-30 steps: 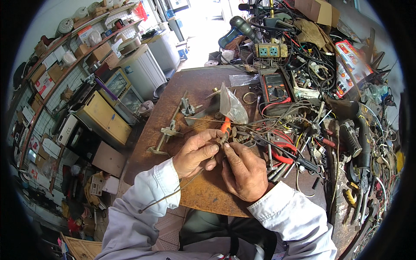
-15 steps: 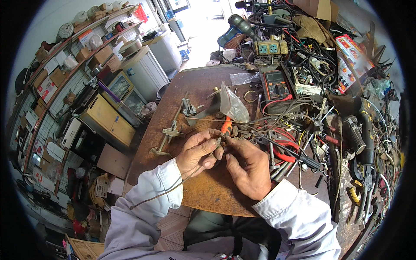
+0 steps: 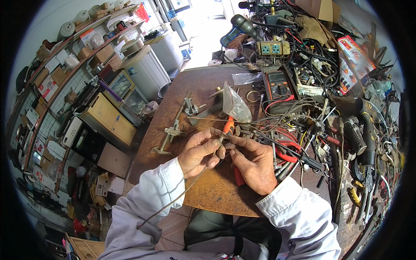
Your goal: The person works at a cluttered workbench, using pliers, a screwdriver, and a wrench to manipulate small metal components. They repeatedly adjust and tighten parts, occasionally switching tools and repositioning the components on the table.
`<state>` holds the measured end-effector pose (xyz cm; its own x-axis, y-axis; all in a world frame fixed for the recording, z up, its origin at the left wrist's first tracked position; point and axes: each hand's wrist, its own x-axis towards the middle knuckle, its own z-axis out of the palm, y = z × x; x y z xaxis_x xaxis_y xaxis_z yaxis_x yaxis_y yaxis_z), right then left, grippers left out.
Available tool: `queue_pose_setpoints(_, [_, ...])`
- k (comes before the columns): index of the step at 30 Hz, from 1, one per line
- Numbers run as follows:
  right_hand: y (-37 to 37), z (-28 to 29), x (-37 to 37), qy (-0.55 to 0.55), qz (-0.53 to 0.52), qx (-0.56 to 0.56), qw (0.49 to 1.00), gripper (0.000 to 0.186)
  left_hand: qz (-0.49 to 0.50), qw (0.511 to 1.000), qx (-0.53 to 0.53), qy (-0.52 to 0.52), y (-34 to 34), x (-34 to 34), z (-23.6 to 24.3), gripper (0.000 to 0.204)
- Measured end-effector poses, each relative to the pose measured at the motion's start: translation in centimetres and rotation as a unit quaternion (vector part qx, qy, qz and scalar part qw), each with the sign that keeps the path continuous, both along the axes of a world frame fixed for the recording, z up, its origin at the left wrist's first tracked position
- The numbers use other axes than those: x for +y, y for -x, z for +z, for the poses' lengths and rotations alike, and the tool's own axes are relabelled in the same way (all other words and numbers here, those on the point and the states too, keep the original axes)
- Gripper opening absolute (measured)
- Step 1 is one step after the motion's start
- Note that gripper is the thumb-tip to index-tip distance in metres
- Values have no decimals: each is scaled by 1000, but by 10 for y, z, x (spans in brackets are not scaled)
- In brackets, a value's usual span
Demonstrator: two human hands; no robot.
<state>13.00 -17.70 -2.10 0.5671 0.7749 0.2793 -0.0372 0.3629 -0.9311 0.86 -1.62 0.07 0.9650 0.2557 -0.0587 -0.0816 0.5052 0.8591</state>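
My left hand pinches a thin brown cable near its end, thumb against bent fingers. From there the cable trails down across my left sleeve. Close against those fingertips, my right hand is closed, thumb and forefinger together at the cable's end; what they grip is too small to tell. A red piece like a tool handle shows beneath my right palm, and whether the hand holds it I cannot tell. Just beyond my fingers lies an orange-handled tool, beside a clear plastic bag.
A metal clamp-like tool lies on the worn wooden table at left. To the right are red-handled pliers, tangled wires and a multimeter. Tools and cables are heaped along the right side; shelves stand at far left.
My right hand has shifted slightly to the right, and the red piece now shows beneath it. The cable's loose end has dropped a little lower along my left sleeve.
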Motion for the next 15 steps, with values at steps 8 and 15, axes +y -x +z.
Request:
queue_pose_setpoints(8, [1, 2, 1, -3, 40, 61, 997, 34, 44, 976, -18, -213, 4, -2, 4, 31])
queue_pose_setpoints(15, [0, -4, 6, 1, 73, 62, 995, 39, 132, 929, -33, -344, 1, -12, -1, 34])
